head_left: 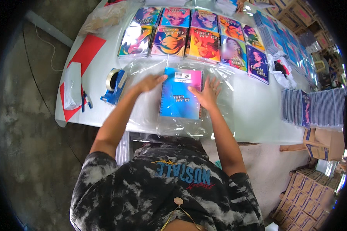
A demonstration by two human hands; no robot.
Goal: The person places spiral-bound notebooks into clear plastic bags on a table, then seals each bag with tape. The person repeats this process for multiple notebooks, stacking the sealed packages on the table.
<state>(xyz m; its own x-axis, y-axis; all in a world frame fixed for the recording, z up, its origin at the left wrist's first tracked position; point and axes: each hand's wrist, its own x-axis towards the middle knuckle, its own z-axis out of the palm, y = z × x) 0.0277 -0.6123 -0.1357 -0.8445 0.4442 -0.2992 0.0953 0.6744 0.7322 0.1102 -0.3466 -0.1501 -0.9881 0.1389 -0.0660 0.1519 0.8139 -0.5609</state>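
Note:
A spiral notebook [181,98] with a blue and pink back cover and a white barcode label lies on clear plastic film [142,115] at the table's near side. At its upper left edge is my left hand [152,82], fingers pressed together and closed on that edge. My right hand [207,93] lies at the notebook's right edge with fingers spread and open, the thumb on the cover. Beyond both hands, rows of stacked colourful notebooks [168,41] stand on the table.
To the left are a blue tape dispenser [115,85], blue-handled scissors [86,102], a white wrapped packet [73,85] and red sheets [89,48]. Tall notebook stacks [327,107] line the right edge. Cartons [306,192] are piled on the floor. Another person's hand [240,5] shows at the far side.

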